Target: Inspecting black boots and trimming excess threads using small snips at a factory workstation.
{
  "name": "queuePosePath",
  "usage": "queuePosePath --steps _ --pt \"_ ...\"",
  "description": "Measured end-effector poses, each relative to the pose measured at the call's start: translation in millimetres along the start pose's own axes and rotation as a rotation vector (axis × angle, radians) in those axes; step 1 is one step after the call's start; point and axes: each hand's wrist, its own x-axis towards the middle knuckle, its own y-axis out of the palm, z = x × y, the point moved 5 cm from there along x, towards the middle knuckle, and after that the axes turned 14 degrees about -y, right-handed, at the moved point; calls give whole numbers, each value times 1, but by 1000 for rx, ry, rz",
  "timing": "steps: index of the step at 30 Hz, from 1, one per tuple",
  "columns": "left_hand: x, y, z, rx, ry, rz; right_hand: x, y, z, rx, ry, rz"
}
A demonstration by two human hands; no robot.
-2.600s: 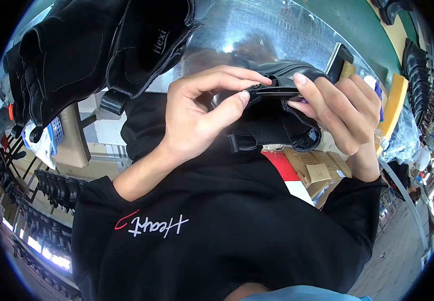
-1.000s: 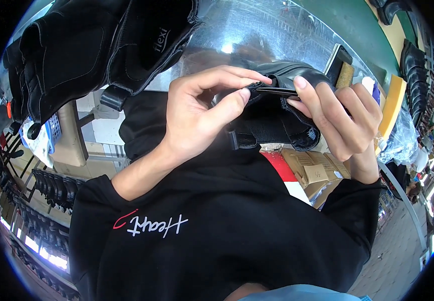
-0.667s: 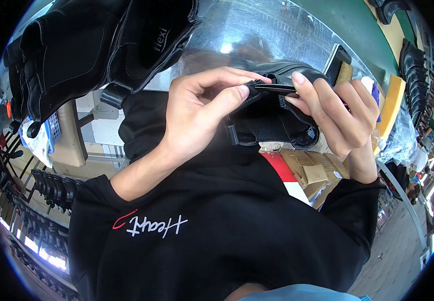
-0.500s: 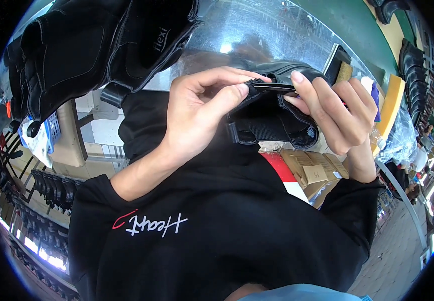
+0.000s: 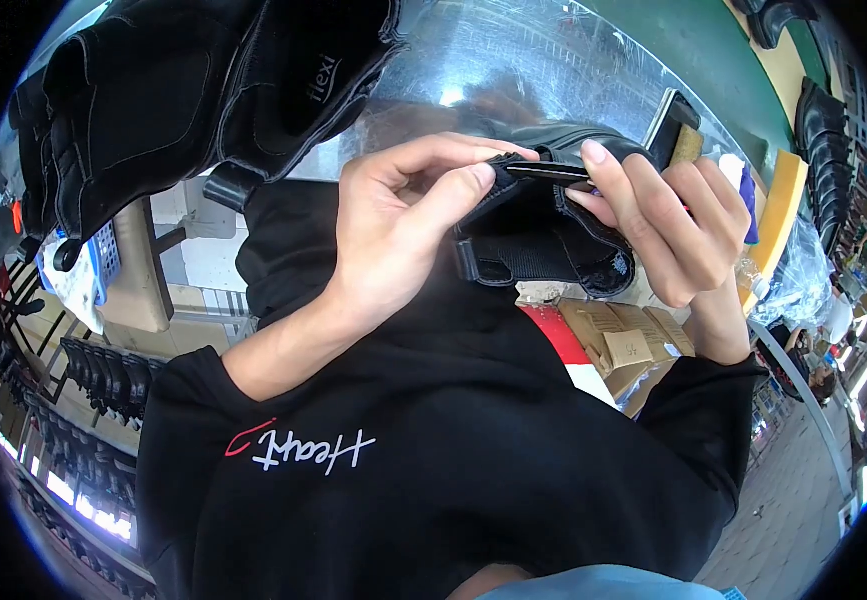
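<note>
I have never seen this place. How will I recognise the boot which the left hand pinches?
From the shiny metal table, look toward the wearer's left hand and right hand. Between them is a black boot, a ribbed strip showing at its opening. Unlike the other boots at left, its edge is pinched by the left hand.

I take this for a footwear workshop. From where I steer, I see a metal table (image 5: 553, 75) with large black boots (image 5: 148, 110) at its left end and one more boot (image 5: 593, 137) in work at its near edge. Left of the table, on its near side, I make out rows of dark boots (image 5: 108, 375); to its right, another row (image 5: 821, 160); near right, cardboard boxes (image 5: 621, 335).
</note>
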Motion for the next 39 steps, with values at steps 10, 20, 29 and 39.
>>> queuePosePath --steps 10,20,29,39 --pt "1 0 0 -8 25 -6 -3 4 -3 30 6 -26" --pt "0 0 2 -22 34 -8 -3 5 -3 54 26 -16" --pt "-1 0 -1 23 45 0 0 2 -2 48 25 -13" --pt "-1 2 -3 54 43 -6 -2 3 -4 73 38 -35"
